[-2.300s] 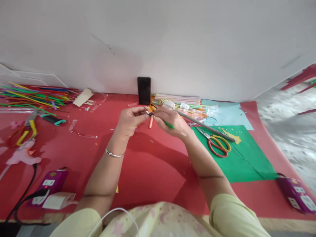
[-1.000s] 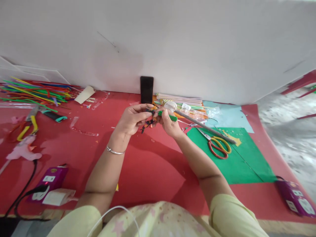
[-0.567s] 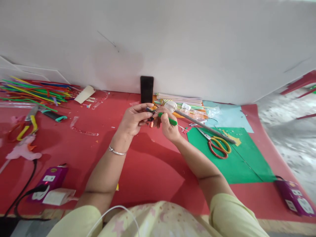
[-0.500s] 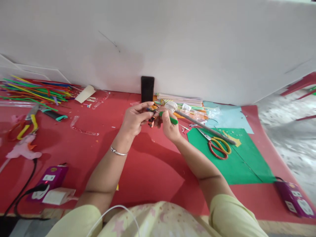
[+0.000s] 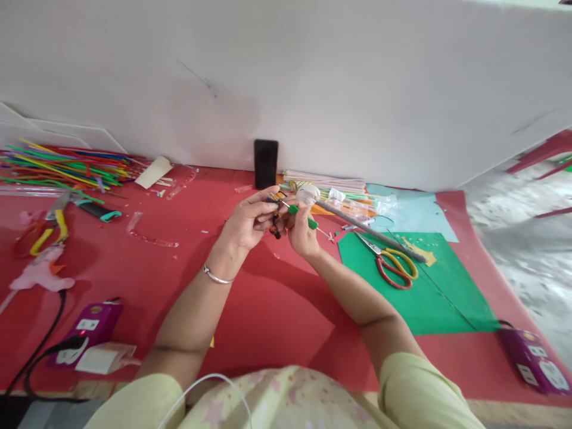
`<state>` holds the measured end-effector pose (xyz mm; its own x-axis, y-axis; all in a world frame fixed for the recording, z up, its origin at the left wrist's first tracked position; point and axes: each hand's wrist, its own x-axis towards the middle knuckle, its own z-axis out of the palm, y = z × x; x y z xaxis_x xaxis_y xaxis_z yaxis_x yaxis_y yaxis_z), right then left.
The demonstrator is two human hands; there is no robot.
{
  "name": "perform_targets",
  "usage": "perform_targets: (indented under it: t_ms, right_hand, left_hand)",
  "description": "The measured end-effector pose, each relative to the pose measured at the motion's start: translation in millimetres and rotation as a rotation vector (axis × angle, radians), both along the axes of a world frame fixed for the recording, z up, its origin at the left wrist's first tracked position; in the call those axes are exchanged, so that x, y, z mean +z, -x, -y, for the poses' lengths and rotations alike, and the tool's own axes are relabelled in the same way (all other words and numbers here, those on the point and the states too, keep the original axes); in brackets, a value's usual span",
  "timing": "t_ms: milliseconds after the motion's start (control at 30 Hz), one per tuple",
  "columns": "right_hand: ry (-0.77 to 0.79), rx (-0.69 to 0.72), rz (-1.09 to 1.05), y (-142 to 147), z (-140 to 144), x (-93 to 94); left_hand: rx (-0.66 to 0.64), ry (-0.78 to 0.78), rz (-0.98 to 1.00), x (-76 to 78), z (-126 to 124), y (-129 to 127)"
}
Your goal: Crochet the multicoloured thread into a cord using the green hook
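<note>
Above the middle of the red table, my left hand (image 5: 245,226) pinches a small dark and orange piece (image 5: 277,227), its kind too small to make out. My right hand (image 5: 304,235) grips a thin tool with a green handle (image 5: 311,223); its slim metal shaft points left into the piece. The two hands nearly meet, and their fingers hide part of both things. Just behind my right hand lies a white rounded head (image 5: 308,193) on a long grey stick.
A black phone (image 5: 266,164) leans on the white wall. On the right, scissors (image 5: 395,268) lie on a green sheet (image 5: 438,304). Coloured sticks (image 5: 67,167), pliers (image 5: 56,223) and a pink glue gun (image 5: 42,274) are at left. Purple power boxes (image 5: 96,325) sit near both front corners.
My right hand has shifted slightly left, and the green handle sits a little lower in its fingers. More of the dark piece hangs below the fingers now.
</note>
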<state>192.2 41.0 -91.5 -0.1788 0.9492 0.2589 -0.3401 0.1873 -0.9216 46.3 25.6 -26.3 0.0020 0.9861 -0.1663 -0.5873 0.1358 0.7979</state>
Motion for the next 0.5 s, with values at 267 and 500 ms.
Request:
perform_targets:
  t_ms: [267, 500]
  right_hand:
    - [0.393, 0.033, -0.183, 6, -10, 18.4]
    - [0.659, 0.283, -0.48, 9, 12, 42.9]
  left_hand:
    - [0.364, -0.311, -0.555, -15.2, 4, -7]
    - [0.381, -0.191, -0.38, -17.7, 4, -16]
